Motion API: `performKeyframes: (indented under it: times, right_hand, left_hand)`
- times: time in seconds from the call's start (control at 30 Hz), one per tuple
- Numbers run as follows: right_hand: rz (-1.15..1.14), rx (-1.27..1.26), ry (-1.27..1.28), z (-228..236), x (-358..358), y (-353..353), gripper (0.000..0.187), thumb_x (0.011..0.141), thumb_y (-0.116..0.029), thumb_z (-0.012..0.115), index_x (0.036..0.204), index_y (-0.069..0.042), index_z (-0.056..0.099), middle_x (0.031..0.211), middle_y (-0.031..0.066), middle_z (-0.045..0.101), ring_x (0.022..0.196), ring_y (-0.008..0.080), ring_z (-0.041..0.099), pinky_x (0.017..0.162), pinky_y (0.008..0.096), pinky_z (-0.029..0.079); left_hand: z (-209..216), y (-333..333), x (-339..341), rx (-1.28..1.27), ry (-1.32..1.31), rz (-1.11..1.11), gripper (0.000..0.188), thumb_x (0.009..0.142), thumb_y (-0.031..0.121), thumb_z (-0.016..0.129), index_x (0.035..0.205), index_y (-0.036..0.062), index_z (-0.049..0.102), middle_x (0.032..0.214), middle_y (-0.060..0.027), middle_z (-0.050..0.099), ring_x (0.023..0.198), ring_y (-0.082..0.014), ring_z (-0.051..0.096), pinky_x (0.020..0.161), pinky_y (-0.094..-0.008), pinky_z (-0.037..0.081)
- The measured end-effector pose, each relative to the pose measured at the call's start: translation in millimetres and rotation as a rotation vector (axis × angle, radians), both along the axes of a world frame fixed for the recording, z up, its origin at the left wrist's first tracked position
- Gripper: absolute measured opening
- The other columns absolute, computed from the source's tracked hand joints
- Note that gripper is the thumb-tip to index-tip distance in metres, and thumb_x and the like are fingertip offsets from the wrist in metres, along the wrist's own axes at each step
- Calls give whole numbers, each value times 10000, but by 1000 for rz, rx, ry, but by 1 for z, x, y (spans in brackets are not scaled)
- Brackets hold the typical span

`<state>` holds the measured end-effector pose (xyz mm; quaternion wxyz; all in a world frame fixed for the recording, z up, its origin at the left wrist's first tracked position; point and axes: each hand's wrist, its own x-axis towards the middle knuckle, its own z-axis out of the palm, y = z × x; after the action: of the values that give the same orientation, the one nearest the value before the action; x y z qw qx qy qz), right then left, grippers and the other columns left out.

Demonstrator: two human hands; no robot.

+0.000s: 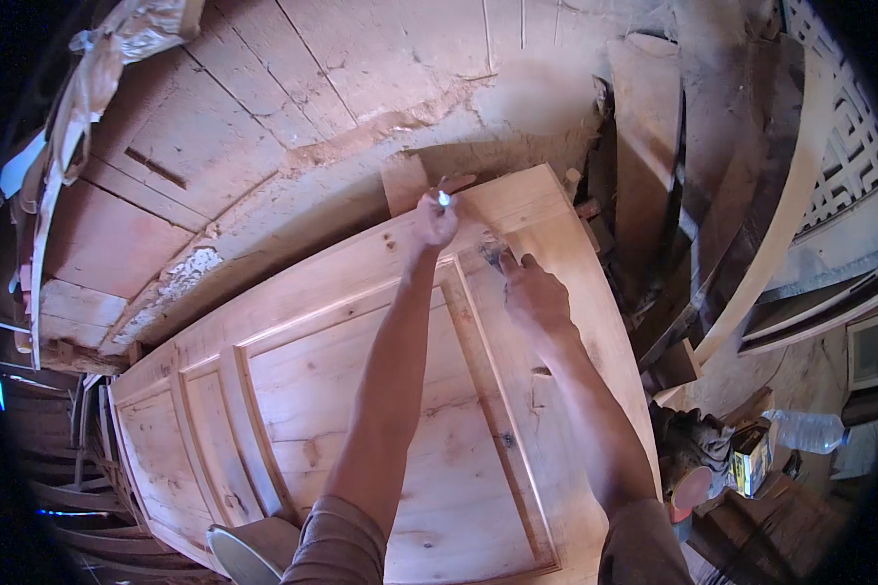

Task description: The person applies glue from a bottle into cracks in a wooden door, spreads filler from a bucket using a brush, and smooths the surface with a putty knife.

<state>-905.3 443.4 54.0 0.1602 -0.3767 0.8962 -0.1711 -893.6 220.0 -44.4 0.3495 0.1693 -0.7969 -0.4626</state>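
A pale wooden panel door (371, 380) lies flat below me, with raised mouldings around its recessed panels. Close to its far edge, my left hand (437, 222) is closed, and a small bright white spot (445, 199) shows at its fingers. What that hand holds I cannot make out. My right hand (538, 300) is closed too, low over the frame board at the door's right end. Beside its fingers a dark patch (493, 253) shows on or just above the wood; whether it is a tool tip or a mark I cannot tell.
Behind the door stands a worn plank wall (254, 117). Tall boards (644, 146) lean at the far right. A clear plastic bottle (808, 431), a small printed box (751, 458) and a dark bundle lie at right. A pale rounded object (254, 546) sits at the near left.
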Motion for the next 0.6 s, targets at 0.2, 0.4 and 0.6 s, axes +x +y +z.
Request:
performKeyframes:
  times: [0.2, 0.4, 0.6]
  right_hand:
    - [12, 13, 64, -12, -14, -3, 279, 923, -113, 445, 1144, -3, 575, 1103, 228, 598, 849, 378, 687, 730, 468, 570]
    - [-33, -9, 90, -15, -7, -17, 262, 911, -109, 474, 1119, -9, 598, 1133, 196, 603, 899, 371, 680, 743, 458, 572]
    - [-47, -66, 61, -10, 2, -20, 354, 921, -130, 483, 1255, -40, 558, 1252, 154, 589, 1014, 348, 654, 781, 455, 569]
  left_hand:
    - [10, 31, -13, -28, 114, -308, 367, 905, 163, 489, 1202, 0, 629, 1028, -162, 645, 1020, -276, 579, 924, -379, 414]
    - [32, 57, 7, 324, -79, -278, 350, 921, 145, 491, 1195, -12, 640, 974, -67, 655, 879, -131, 571, 766, -293, 463]
    - [25, 56, 20, 286, 108, -336, 353, 937, 128, 462, 1212, -20, 627, 1086, -95, 680, 973, -171, 606, 858, -318, 477]
